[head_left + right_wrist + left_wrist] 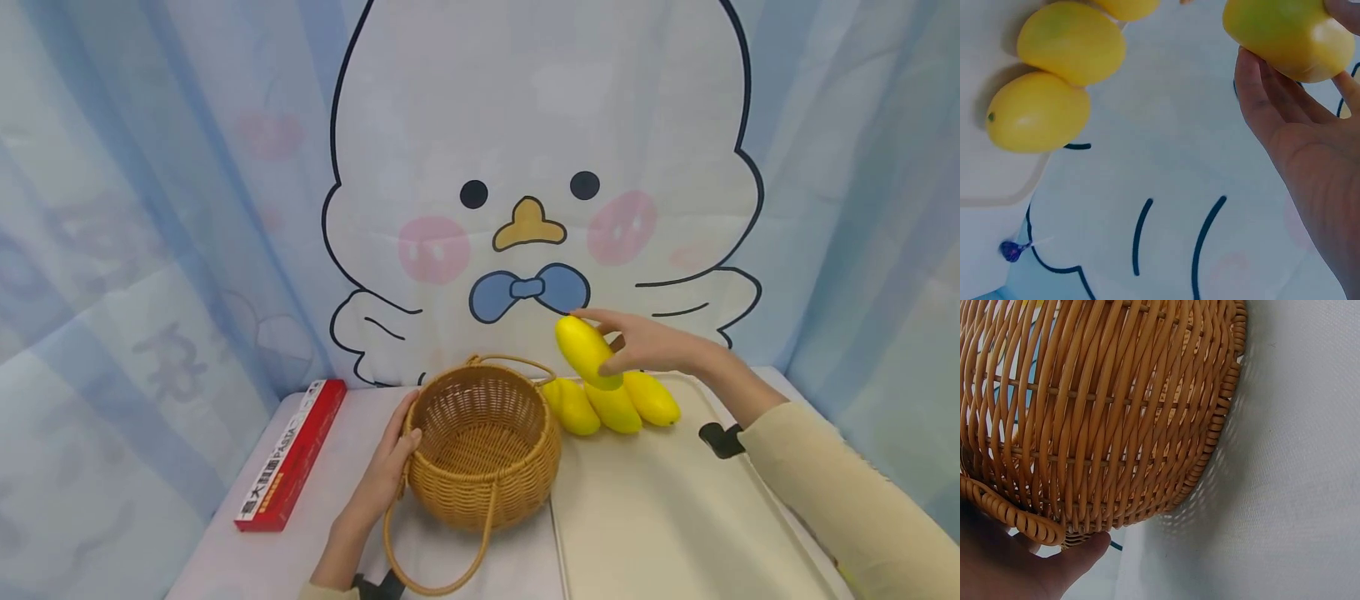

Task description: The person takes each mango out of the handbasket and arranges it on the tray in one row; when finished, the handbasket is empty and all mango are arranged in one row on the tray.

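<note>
My right hand (652, 342) holds a yellow mango (588, 352) between thumb and fingers, raised above the far end of a cream tray. In the right wrist view the held mango (1288, 37) shows a greenish tint at its upper side. Beneath it, other mangoes (652, 398) lie side by side on the tray (675, 517). My left hand (390, 458) grips the left rim of a round wicker basket (487, 492), thumb over the edge. The basket's inside shows bare woven floor. One of its handles hangs toward me, the other leans out at the back.
A red pasta box (292, 458) lies on the white table to the left of the basket. Behind everything hangs a curtain (540, 100) printed with a cartoon bird. The basket stands against the tray's left edge.
</note>
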Tool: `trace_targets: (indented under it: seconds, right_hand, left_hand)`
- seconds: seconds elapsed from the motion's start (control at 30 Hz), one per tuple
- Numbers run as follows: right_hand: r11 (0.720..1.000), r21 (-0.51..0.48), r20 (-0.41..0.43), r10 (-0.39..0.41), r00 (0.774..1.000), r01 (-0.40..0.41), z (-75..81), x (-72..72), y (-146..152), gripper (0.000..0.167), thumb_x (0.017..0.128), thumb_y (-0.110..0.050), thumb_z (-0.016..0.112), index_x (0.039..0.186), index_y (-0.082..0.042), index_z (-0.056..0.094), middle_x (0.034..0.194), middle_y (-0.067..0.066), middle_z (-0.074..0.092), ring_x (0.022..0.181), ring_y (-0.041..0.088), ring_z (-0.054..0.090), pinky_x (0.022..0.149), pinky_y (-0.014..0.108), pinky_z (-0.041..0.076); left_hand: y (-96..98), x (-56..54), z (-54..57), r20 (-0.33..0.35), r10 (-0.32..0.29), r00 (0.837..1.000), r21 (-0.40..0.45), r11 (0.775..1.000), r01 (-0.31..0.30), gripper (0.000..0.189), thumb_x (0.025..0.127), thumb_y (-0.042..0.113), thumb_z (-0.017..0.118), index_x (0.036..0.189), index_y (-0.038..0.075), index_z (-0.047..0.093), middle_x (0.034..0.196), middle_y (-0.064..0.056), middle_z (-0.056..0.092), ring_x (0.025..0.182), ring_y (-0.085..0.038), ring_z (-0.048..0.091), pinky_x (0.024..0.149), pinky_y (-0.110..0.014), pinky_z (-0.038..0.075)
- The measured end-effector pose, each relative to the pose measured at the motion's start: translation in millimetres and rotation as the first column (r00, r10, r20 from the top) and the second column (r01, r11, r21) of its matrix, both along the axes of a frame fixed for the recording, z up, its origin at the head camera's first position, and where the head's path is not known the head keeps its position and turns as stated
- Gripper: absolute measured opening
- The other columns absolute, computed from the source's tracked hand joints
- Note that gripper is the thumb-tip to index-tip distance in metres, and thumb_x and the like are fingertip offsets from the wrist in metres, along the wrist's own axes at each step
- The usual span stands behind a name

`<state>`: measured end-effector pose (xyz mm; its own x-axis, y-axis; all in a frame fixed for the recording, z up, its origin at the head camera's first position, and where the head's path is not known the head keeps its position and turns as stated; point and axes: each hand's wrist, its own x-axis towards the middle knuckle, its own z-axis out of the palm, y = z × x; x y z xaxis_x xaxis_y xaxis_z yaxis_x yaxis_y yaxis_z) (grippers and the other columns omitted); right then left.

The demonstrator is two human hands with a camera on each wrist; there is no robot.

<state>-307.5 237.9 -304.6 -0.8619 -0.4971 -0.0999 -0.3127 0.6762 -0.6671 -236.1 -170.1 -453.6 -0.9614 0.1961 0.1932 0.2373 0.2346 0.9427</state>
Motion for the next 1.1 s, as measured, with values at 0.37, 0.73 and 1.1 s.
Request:
trace_targets:
  seconds: [0.37, 0.73, 1.1]
  right_hand:
    - [0.988, 0.096, -0.010, -0.120, 0.993, 0.120, -14.7, -6.9, 49, 0.092, 0.084, -0.025, 0.072, 0.159, -0.020, 0.020, 0.149, 0.030, 0.039, 0.122, 0.044, 0.055, 0.090, 0.051, 0.056]
    - [0.979, 0.116, -0.017, -0.168, 0.986, 0.169, -36.7, -2.5, 87, 0.095, 0.083, -0.018, 0.072, 0.158, -0.007, 0.016, 0.141, 0.041, 0.037, 0.107, 0.037, 0.062, 0.084, 0.049, 0.059]
    - [0.955, 0.167, -0.057, -0.238, 0.970, 0.245, -67.7, -1.4, 112, 0.092, 0.083, -0.020, 0.068, 0.157, -0.002, 0.017, 0.140, 0.039, 0.039, 0.111, 0.045, 0.054, 0.082, 0.052, 0.055]
  left_hand:
    - [-2.5, -0.6, -0.6, -0.002, 0.000, 1.000, -0.005, 1.000, 0.000, 0.054, 0.106, 0.029, 0.037, 0.154, 0.045, 0.018, 0.166, 0.008, 0.017, 0.155, -0.027, 0.013, 0.122, -0.061, 0.014]
    - [-0.3, -1.5, 0.4, -0.001, -0.011, 1.000, 0.012, 1.000, 0.011, 0.056, 0.106, 0.029, 0.039, 0.158, 0.035, 0.018, 0.165, 0.006, 0.018, 0.155, -0.027, 0.015, 0.123, -0.060, 0.015]
    - [-1.2, -0.1, 1.6, 0.004, -0.004, 1.000, 0.020, 1.000, 0.004, 0.057, 0.105, 0.026, 0.040, 0.158, 0.036, 0.019, 0.166, 0.006, 0.018, 0.155, -0.027, 0.016, 0.123, -0.058, 0.017]
